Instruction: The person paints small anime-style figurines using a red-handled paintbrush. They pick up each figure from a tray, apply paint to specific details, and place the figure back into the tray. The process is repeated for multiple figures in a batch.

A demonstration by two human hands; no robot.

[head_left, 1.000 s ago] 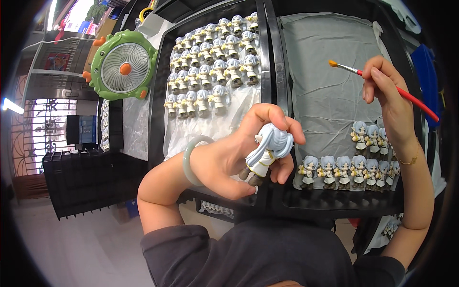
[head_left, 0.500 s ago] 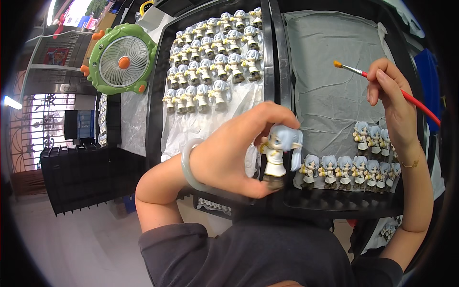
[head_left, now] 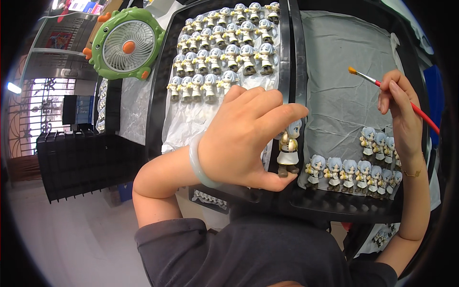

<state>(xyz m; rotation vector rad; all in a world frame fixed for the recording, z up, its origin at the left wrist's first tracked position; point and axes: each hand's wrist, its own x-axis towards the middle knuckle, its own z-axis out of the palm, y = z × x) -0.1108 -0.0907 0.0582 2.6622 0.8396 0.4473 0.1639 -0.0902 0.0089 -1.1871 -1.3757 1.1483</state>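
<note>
Silver-haired, white-robed figurine (head_left: 289, 149) stands upright, pinched by left hand (head_left: 244, 138); earlier tilted. Right hand (head_left: 400, 112) grips paintbrush (head_left: 393, 93).

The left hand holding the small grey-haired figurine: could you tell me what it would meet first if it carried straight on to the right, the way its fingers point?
Most likely the front row of small grey-haired figurines on the white paper-lined black tray. The left hand holds its own figurine upright just left of that row's first piece, with a small gap; depth is unclear.
</note>
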